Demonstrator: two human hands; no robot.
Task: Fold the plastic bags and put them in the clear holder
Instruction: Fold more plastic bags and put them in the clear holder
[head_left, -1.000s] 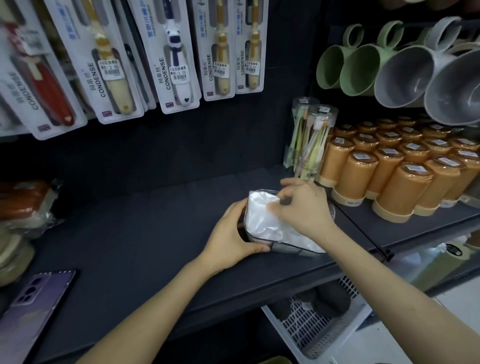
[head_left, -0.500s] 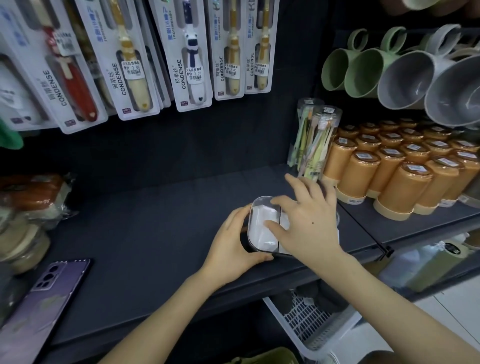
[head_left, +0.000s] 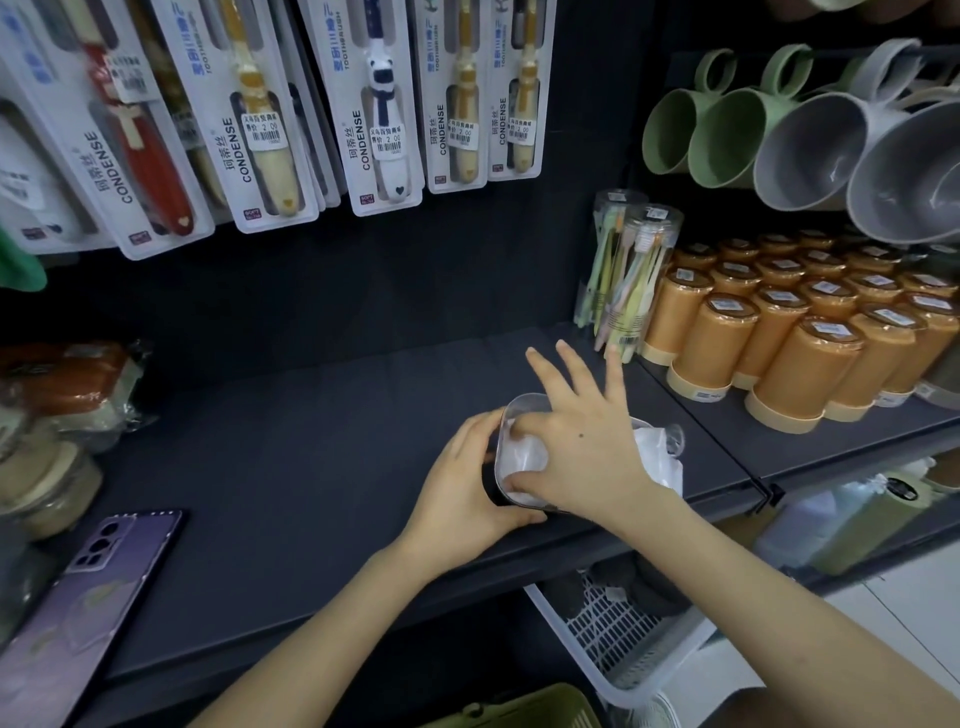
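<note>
A clear holder (head_left: 511, 410) lies on its side on the dark shelf (head_left: 291, 467), near the front edge. White plastic bags (head_left: 657, 460) fill it, and some bag bulges out at its right end. My left hand (head_left: 467, 493) grips the holder's left end, fingers curled round it. My right hand (head_left: 582, 441) lies over the holder with straight, spread fingers; its thumb and a fingertip press on the white plastic inside. The middle of the holder is hidden under my right hand.
Orange lidded canisters (head_left: 789, 338) and clear toothbrush tubes (head_left: 628, 280) stand right of the hands. Packaged toothbrushes (head_left: 384, 109) hang above, mugs (head_left: 810, 140) at upper right. A purple phone (head_left: 78, 592) lies at the shelf's left. A white slotted basket (head_left: 613, 639) sits below the shelf.
My right hand went from pinching the bag's top to lying flat with spread fingers over it. The bag has sunk further into the holder. My left hand kept its grip.
</note>
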